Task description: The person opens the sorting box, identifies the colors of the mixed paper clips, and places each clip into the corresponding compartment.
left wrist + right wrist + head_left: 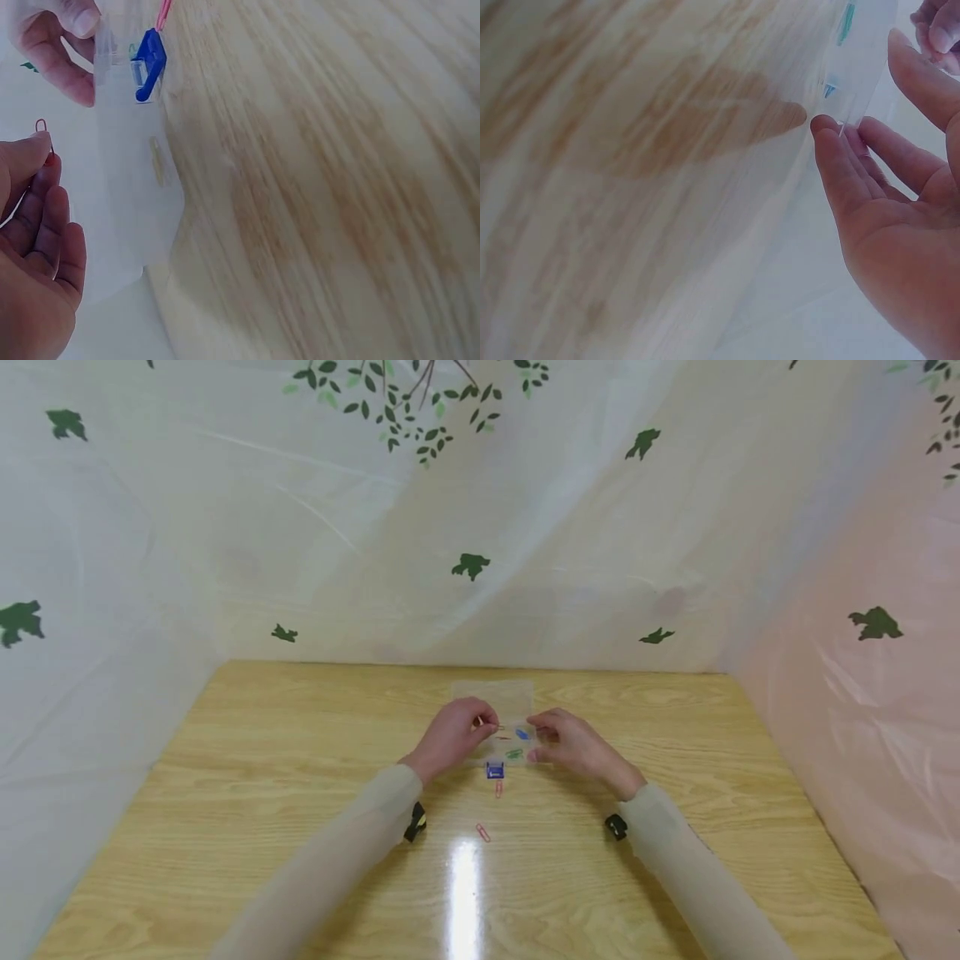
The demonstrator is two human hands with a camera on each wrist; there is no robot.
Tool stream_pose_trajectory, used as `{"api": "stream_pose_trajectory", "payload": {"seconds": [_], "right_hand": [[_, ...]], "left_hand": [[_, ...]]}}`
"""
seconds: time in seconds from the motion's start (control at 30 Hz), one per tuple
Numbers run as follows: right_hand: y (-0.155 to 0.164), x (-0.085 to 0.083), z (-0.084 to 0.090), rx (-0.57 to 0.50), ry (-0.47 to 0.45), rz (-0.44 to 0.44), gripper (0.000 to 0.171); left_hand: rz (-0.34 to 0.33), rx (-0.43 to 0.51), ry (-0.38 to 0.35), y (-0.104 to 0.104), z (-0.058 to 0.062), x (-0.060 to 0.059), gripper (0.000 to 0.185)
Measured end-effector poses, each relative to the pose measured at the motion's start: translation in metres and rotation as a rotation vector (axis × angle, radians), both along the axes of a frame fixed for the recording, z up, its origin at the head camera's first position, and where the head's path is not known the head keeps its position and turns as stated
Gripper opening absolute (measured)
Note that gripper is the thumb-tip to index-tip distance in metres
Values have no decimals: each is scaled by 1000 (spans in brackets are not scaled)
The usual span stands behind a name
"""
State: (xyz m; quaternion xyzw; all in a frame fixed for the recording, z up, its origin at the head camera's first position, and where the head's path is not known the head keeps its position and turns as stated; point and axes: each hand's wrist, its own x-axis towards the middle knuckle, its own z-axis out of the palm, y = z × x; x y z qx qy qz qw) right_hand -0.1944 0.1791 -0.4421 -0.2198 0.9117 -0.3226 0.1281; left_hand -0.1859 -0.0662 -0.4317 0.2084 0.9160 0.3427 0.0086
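My left hand (pixel 461 731) pinches a red paper clip (pixel 41 127) between thumb and fingertip, above a clear plastic box (pixel 131 225). The box has a blue latch (pixel 495 770) on its near side and a translucent flap (pixel 491 693) laid back behind it. Inside show green paper clips (pixel 513 753), something blue (pixel 522 734) and, through the wall, a yellowish clip (pixel 157 161). My right hand (pixel 573 743) holds the box at its right side; its fingers (pixel 832 150) curl at the corner. The box's far interior is partly hidden by both hands.
Two pinkish-red paper clips lie on the wooden table (pixel 262 760): one clip (pixel 498 789) just before the latch, another clip (pixel 483 832) nearer me. A pale sheet (pixel 375 527) with printed leaves hangs behind the table and along its sides.
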Motion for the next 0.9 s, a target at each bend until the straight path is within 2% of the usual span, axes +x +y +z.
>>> {"api": "stream_pose_trajectory", "payload": {"seconds": [0.43, 0.63, 0.9], "right_hand": [[0, 0, 5, -5, 17, 16, 59], [0, 1, 4, 7, -11, 5, 60], [1, 2, 3, 1, 4, 25, 59]], "left_hand": [[19, -29, -45, 11, -2, -8, 5], [18, -46, -63, 15, -4, -9, 6], [27, -54, -44, 16, -9, -8, 6]]}}
